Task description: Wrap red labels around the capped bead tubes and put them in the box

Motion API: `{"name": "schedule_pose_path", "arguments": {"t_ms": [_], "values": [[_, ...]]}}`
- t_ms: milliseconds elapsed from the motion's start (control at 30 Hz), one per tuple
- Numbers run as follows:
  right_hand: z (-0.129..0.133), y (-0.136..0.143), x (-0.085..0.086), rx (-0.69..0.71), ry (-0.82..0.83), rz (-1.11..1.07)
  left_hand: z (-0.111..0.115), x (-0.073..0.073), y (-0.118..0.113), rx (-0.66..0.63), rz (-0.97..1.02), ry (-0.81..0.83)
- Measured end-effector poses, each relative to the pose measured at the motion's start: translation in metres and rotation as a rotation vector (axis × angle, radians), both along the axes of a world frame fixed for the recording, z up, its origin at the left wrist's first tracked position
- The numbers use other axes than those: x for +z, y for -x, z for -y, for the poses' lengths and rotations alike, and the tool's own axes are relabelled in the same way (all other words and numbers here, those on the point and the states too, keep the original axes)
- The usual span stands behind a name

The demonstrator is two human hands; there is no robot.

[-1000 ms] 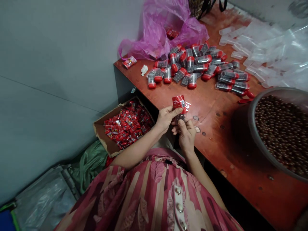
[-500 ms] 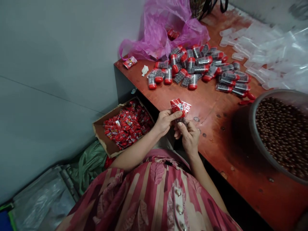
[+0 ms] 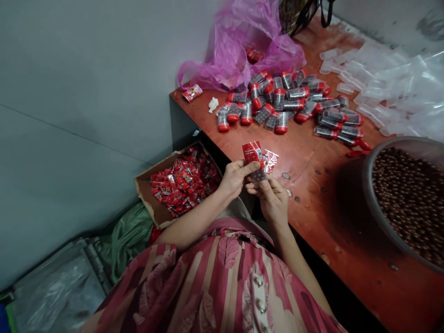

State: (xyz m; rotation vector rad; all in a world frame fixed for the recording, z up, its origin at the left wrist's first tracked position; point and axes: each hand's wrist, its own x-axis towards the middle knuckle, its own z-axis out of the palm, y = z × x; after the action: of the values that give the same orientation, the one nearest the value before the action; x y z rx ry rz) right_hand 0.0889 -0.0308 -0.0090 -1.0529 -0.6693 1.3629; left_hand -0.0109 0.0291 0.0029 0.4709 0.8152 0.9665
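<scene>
My left hand (image 3: 233, 179) pinches a red printed plastic wrapper (image 3: 251, 151) between thumb and fingers at the table's near edge. Below the wrapper shows a small clear tube (image 3: 258, 175) of dark balls, its upper part hidden by the wrapper and my thumb. Closed around the tube's lower end is my right hand (image 3: 274, 203), thumb on top. Just beyond both hands, a second red and white wrapper (image 3: 271, 161) appears to lie on the table. Farther back is a pile of filled tubes with red caps (image 3: 279, 99).
On the orange-red table (image 3: 312, 208), a large tub (image 3: 369, 185) of brown balls stands at right. Clear empty tubes (image 3: 398, 88) heap behind it. A pink plastic bag (image 3: 239, 41) sits at the back. Lower left, a cardboard box (image 3: 147, 199) holds many red wrappers.
The red wrapper has turned more upright over the tube, and its barcode side now shows. More of the tube is visible between my hands. The whole view has shifted slightly.
</scene>
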Motion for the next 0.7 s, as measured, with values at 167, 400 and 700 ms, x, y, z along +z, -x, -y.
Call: {"name": "schedule_pose_path", "arguments": {"t_ms": [167, 400, 700], "values": [[-0.004, 0.001, -0.004, -0.009, 0.032, -0.032, 0.01, -0.004, 0.001, 0.082, -0.03, 0.012], [0.0, 0.008, -0.003, 0.011, 0.049, -0.012, 0.012, -0.006, 0.008, 0.063, 0.078, 0.023], [0.002, 0.009, -0.005, 0.003, 0.045, 0.01, 0.013, -0.009, 0.008, 0.016, 0.06, 0.013]]}}
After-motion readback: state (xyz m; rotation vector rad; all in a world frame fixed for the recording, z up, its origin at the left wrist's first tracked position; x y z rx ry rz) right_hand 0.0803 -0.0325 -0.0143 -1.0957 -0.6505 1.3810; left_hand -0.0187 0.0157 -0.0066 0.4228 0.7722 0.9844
